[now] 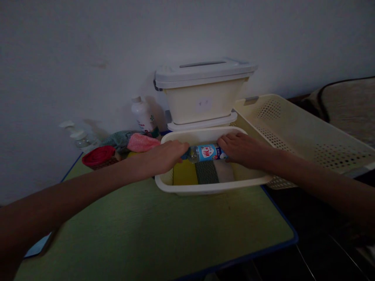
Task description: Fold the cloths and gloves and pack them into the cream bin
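A clear plastic bottle (207, 152) with a blue label lies sideways above a cream plastic basket (211, 190). My left hand (169, 156) is closed around its blue cap end. At the other end, my right hand (238, 147) grips the bottle's base, with the fingers hiding that part. Below the bottle, folded cloths stand side by side inside the basket: a yellow one (185, 174), a dark green-grey one (207, 173) and a pale one (225, 172).
Behind stands a lidded cream storage box (205, 97); a large perforated basket (295, 128) is at right. Along the wall are a white bottle (142, 115), pump bottles (79, 138), a rolled red cloth (99, 155) and a pink cloth (142, 142). The green table (175, 226) has blue edging.
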`<state>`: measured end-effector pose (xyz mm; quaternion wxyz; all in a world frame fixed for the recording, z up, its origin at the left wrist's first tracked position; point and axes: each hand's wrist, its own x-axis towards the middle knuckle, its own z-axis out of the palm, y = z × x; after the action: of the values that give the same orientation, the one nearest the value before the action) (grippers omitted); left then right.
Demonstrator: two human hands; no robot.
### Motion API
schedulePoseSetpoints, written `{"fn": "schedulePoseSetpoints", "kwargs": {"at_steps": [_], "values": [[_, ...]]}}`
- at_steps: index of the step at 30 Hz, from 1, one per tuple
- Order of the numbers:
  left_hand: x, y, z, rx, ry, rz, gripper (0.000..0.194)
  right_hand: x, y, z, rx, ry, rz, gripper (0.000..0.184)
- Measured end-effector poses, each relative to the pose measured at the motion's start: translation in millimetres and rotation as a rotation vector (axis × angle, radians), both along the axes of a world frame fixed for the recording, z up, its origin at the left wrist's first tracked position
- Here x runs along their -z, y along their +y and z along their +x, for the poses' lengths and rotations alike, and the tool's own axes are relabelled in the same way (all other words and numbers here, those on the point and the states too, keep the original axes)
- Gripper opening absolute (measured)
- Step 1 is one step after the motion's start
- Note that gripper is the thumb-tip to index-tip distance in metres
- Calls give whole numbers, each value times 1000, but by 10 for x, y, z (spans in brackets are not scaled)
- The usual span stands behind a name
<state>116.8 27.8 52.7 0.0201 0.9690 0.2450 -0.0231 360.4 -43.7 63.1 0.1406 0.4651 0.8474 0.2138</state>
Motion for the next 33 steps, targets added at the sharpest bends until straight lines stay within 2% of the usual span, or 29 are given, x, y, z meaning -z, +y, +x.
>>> {"fn": "schedulePoseSetpoints", "kwargs": {"at_steps": [5,9,15,20,23,30,33], "values": [[-36,-100,58,5,64,43,22,53,-4,-69,62,-65,-81,20],[-90,-176,92,-56,154,47,21,106,13,-94,56,-66,-172,21],[-119,-208,134,-88,207,62,25,78,23,-121,66,-1,-184,21],[-156,-236,152,-84,178,74,40,34,33,-130,73,69,-243,39],[-204,-251,168,-51,223,30,35,31,39,-126,45,85,-302,48],[-215,-239,171,-38,227,7,32,45,50,-98,36,133,-355,38],[-221,-237,168,-54,245,-21,33,53,61,-83,35,153,-402,41]]}}
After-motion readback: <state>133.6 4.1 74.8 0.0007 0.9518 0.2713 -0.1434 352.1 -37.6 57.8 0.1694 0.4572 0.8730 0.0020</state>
